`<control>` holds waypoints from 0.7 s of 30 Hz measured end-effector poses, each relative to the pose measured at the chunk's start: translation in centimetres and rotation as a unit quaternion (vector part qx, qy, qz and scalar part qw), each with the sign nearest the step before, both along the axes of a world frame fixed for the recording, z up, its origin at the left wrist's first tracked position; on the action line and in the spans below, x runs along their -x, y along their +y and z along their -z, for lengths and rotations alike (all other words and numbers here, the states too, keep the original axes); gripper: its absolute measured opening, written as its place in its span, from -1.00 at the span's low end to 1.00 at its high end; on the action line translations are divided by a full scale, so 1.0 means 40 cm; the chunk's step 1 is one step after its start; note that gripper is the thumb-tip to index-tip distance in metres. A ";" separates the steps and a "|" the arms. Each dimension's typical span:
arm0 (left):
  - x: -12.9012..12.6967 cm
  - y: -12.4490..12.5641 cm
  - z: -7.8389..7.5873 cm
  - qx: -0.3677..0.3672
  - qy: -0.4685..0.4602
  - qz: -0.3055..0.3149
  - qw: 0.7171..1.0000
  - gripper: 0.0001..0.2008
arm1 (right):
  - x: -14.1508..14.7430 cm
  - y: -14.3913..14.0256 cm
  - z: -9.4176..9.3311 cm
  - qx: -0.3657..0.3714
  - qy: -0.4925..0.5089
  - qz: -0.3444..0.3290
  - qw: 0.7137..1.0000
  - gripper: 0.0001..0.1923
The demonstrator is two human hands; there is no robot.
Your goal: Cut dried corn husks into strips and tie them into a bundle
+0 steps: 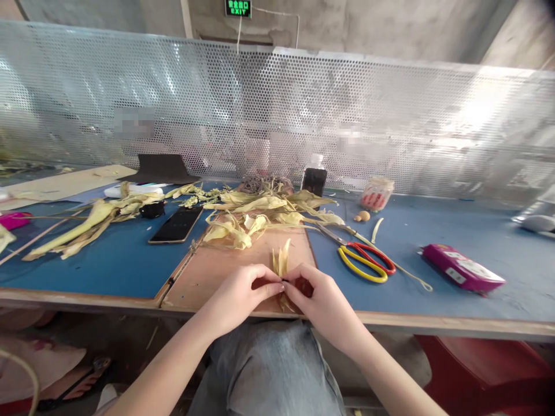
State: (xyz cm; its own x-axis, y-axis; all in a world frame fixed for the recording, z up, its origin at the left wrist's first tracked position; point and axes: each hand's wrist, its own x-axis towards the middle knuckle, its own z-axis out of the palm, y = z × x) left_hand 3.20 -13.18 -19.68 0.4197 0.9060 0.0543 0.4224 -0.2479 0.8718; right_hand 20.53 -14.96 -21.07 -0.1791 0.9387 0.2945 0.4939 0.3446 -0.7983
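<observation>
My left hand (255, 286) and my right hand (310, 286) meet over the front of a wooden board, both with fingers pinched at the middle of a small bundle of dried husk strips (281, 260). Strips stick up above the fingertips and a few hang below them. Something dark and thin shows at the pinch, too small to name. Beyond the hands lies a heap of pale dried husks (243, 225). Scissors (366, 260) with one yellow and one red handle rest to the right of my right hand, blades pointing toward the heap.
A phone (177, 225) lies left of the board (191, 277); another phone (314, 181) leans upright against a bottle. Rightward are a jar (376, 193) and a purple packet (462, 268). More husks (91, 222) lie left. A perforated metal screen (269, 110) closes the table's back.
</observation>
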 end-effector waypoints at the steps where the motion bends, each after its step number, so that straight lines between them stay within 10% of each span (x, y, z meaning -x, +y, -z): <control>1: -0.001 0.002 0.000 -0.004 0.002 -0.006 1.000 -0.81 | -0.001 0.000 0.000 0.000 -0.002 -0.001 1.000 -0.92; 21: 0.003 -0.011 0.004 -0.040 0.033 -0.009 0.999 -0.74 | -0.001 -0.012 0.001 -0.056 -0.029 -0.001 0.998 -0.83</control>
State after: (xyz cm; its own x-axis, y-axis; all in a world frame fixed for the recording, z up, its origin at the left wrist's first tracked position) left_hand 3.06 -13.60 -19.85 0.4079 0.9077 0.0987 0.4842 -0.3067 0.8194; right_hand 20.59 -15.43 -21.11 -0.2009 0.9003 0.3861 0.5382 0.4308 -0.7244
